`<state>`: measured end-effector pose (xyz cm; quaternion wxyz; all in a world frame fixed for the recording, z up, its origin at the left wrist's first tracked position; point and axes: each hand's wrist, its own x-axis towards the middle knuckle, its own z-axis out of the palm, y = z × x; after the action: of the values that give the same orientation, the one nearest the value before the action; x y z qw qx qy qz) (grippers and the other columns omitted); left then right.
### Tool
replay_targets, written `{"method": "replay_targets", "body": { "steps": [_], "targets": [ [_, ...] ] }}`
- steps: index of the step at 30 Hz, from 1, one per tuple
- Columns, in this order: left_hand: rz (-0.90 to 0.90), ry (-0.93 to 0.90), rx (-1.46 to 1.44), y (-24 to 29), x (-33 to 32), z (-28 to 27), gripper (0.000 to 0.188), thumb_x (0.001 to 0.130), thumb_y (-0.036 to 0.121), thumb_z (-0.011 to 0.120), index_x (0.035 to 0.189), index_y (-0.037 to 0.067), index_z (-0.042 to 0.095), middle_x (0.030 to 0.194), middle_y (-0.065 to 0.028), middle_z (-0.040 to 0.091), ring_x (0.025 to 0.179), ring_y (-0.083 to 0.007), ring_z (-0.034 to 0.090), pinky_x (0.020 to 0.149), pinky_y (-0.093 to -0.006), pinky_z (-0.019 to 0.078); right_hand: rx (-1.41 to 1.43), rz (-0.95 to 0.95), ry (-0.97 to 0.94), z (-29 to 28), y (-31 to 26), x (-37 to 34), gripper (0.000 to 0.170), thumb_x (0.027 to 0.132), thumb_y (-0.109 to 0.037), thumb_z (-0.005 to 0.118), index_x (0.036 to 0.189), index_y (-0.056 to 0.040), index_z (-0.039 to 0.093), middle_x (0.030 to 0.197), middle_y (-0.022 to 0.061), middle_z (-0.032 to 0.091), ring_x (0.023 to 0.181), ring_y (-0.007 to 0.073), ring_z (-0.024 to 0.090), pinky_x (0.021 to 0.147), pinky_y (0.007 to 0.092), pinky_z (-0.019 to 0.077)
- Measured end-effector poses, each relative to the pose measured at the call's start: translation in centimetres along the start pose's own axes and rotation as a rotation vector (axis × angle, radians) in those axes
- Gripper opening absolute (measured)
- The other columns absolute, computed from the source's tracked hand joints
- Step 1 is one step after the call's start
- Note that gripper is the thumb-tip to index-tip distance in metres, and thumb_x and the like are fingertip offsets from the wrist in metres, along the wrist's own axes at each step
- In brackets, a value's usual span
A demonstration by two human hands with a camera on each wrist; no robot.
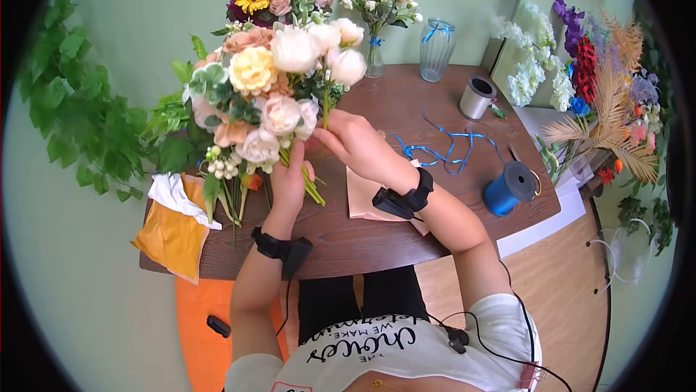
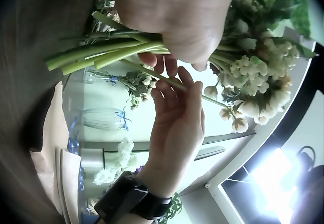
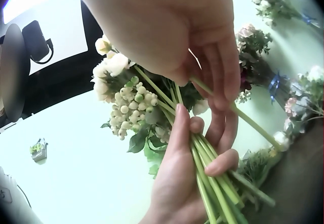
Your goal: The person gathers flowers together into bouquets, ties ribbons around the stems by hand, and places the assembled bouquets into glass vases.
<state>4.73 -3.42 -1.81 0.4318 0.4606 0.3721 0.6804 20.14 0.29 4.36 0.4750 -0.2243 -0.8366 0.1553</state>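
Observation:
A bouquet of pink, cream and white flowers (image 1: 279, 65) is held up over the table's left part. My left hand (image 1: 288, 185) grips its green stems (image 2: 109, 54) just below the blooms. Beside it, my right hand (image 1: 355, 145) pinches one thin stem (image 3: 255, 125) between thumb and fingers at the bouquet's right side. In the left wrist view that stem slants across the others, with my right hand (image 2: 177, 125) around it. White berries (image 3: 132, 105) show among the blooms.
Blue ribbon spool (image 1: 510, 187), silver spool (image 1: 478, 97) and loose blue ribbon (image 1: 453, 153) lie on the right. At the back stand a glass vase (image 1: 436, 51) and small bouquet (image 1: 378, 4). Brown paper (image 1: 366, 200) lies in front; an orange-and-white packet (image 1: 174, 225) is left.

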Motion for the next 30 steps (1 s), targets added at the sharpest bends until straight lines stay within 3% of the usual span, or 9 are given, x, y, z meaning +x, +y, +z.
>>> {"method": "replay_targets", "body": {
  "steps": [3,4,6,9,11,22,30],
  "targets": [
    [0.013,-0.047,0.013,0.5,-0.6,0.3,0.026,0.1,0.025,0.045,0.101,0.001,0.056,0.083,-0.0034,0.058,0.054,-0.0084,0.049,0.046,-0.0232,0.0375,0.204,0.162,-0.162,-0.6,-1.2,0.1,0.019,0.089,-0.015,0.056,0.084,0.003,0.06,0.078,0.0187,0.056,0.074,0.0371,0.057,0.067,0.0429,0.0465],
    [-0.013,-0.077,0.055,0.9,-0.9,0.5,0.023,0.099,0.024,0.047,0.101,0.003,0.055,0.075,-0.0013,0.054,0.056,-0.0087,0.05,0.048,-0.0232,0.0376,0.147,0.117,-0.195,-0.9,-1.6,0.1,0.016,0.088,-0.012,0.056,0.09,0.0032,0.06,0.082,0.0192,0.058,0.078,0.0375,0.058,0.071,0.0418,0.0475],
    [0.055,-0.123,0.178,0.2,-1.0,0.0,0.023,0.1,0.02,0.045,0.102,0.0,0.056,0.078,-0.0044,0.058,0.055,-0.0103,0.051,0.049,-0.0231,0.0399,0.032,0.028,-0.26,-1.3,-2.1,0.1,0.018,0.086,-0.007,0.057,0.1,0.0034,0.059,0.091,0.0202,0.061,0.087,0.0381,0.06,0.081,0.0398,0.0495],
    [0.081,-0.142,0.301,-0.5,-1.1,-0.4,0.019,0.099,0.016,0.043,0.101,0.001,0.055,0.073,-0.0036,0.057,0.059,-0.0101,0.053,0.052,-0.0231,0.0422,-0.011,-0.092,-0.132,-0.5,-1.8,-0.3,0.013,0.086,-0.007,0.054,0.092,0.0027,0.059,0.092,0.0199,0.056,0.081,0.0386,0.058,0.071,0.0434,0.0486],
    [0.149,-0.16,0.402,-2.5,-0.7,-1.5,0.017,0.099,0.016,0.044,0.101,0.002,0.054,0.07,-0.0023,0.055,0.061,-0.0093,0.053,0.051,-0.0229,0.0421,0.02,-0.114,-0.09,-0.9,-2.8,-0.4,0.018,0.082,-0.008,0.058,0.097,0.0001,0.059,0.102,0.0216,0.057,0.087,0.0405,0.059,0.076,0.0432,0.0503],
    [0.097,-0.315,0.643,-5.0,-3.3,-5.2,0.017,0.099,0.018,0.043,0.093,0.004,0.051,0.066,-0.0018,0.052,0.057,-0.0096,0.049,0.05,-0.0233,0.0403,-0.039,-0.161,-0.146,-3.2,-4.1,-2.9,0.023,0.079,-0.011,0.063,0.099,-0.0009,0.06,0.105,0.0196,0.058,0.089,0.0367,0.059,0.077,0.0411,0.0503],
    [0.051,-0.346,0.652,-5.4,-4.6,-6.1,0.019,0.099,0.019,0.043,0.088,0.005,0.049,0.063,-0.0015,0.05,0.055,-0.0098,0.047,0.049,-0.0236,0.039,0.062,-0.067,-0.274,-4.4,-4.6,-5.4,0.025,0.079,-0.011,0.065,0.101,-0.0006,0.06,0.105,0.0173,0.059,0.089,0.0329,0.059,0.077,0.0389,0.05]
  ]
}}
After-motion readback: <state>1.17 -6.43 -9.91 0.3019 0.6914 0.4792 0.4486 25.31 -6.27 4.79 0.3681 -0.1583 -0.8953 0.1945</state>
